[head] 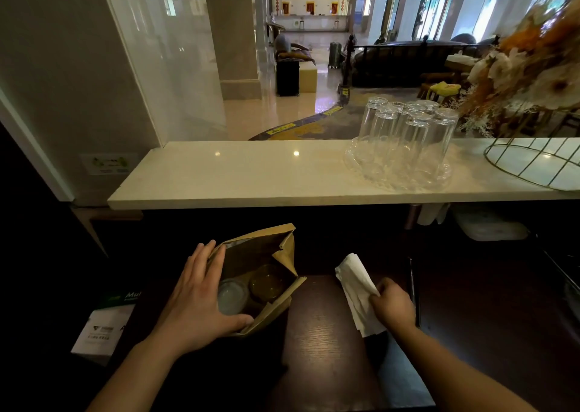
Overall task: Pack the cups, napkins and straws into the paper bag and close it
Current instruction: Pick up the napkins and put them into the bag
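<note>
Lower left of centre, the left hand [196, 298] spreads open against the side of the open bag [276, 254], which holds two lidded cups [266, 283]. Right of centre, the right hand [392, 305] pinches white napkins [357, 289] above the dark table [320, 333].
</note>
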The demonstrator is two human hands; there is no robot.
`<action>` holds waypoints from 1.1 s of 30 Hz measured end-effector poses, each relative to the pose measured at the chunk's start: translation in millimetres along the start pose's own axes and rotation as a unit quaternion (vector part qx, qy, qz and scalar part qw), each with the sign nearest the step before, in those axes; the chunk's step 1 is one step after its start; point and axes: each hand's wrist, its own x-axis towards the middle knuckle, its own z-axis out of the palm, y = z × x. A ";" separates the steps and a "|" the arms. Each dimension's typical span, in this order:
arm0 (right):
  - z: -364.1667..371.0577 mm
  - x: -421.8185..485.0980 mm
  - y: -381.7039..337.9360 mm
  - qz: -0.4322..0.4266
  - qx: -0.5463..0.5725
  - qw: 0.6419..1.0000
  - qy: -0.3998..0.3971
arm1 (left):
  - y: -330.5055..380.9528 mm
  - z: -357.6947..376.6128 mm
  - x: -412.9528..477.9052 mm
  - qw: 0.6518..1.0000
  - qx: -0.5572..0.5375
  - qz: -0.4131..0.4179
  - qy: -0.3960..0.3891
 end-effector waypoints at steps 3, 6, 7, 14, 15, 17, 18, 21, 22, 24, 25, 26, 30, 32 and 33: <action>-10.2 -4.6 -11.7 -0.049 0.019 0.998 0.036 | -4.0 -0.8 -2.3 1.000 -0.001 0.005 0.001; -26.5 -12.8 -28.6 -0.110 0.023 0.991 0.070 | -7.2 -1.3 -5.6 1.000 -0.003 0.017 0.008; -33.5 -16.2 -35.6 -0.128 0.028 0.988 0.078 | -8.4 -1.6 -6.5 1.000 -0.004 0.021 0.011; -95.7 -45.2 -100.9 -0.311 0.124 0.937 0.097 | -19.0 -0.4 -10.9 0.999 -0.006 0.027 0.029; -105.2 -50.9 -111.9 -0.336 0.146 0.926 0.091 | -20.7 -0.4 -11.1 0.999 -0.006 0.022 0.028; -121.5 -62.2 -133.3 -0.378 0.183 0.905 0.070 | -23.8 -0.1 -11.8 0.999 -0.005 0.015 0.030; -128.2 -67.1 -143.5 -0.395 0.193 0.897 0.056 | -25.1 0.1 -12.3 0.999 -0.006 0.015 0.035; -141.4 -76.6 -172.7 -0.419 0.201 0.885 -0.024 | -28.9 -0.2 -14.0 0.998 -0.016 0.017 0.055; -143.0 -78.2 -182.4 -0.417 0.195 0.885 -0.066 | -30.3 -0.3 -14.4 0.998 -0.018 0.020 0.058; -142.0 -78.7 -201.9 -0.397 0.152 0.895 -0.139 | -32.5 -0.9 -14.4 0.998 -0.014 0.029 0.056; -138.9 -77.7 -210.9 -0.381 0.111 0.903 -0.165 | -33.4 -0.9 -14.5 0.998 -0.012 0.033 0.052; -134.0 -76.3 -219.5 -0.368 0.064 0.909 -0.184 | -34.4 -1.0 -14.5 0.998 -0.010 0.035 0.050; -102.5 -70.3 -249.0 -0.356 -0.053 0.906 -0.223 | -37.4 -0.2 -14.8 0.998 0.023 0.048 0.046; -83.5 -69.2 -260.2 -0.372 -0.091 0.891 -0.243 | -36.3 -0.4 -14.2 0.997 0.041 0.059 0.041; -73.7 -69.0 -264.2 -0.388 -0.116 0.880 -0.248 | -35.1 -0.6 -13.6 0.996 0.051 0.060 0.038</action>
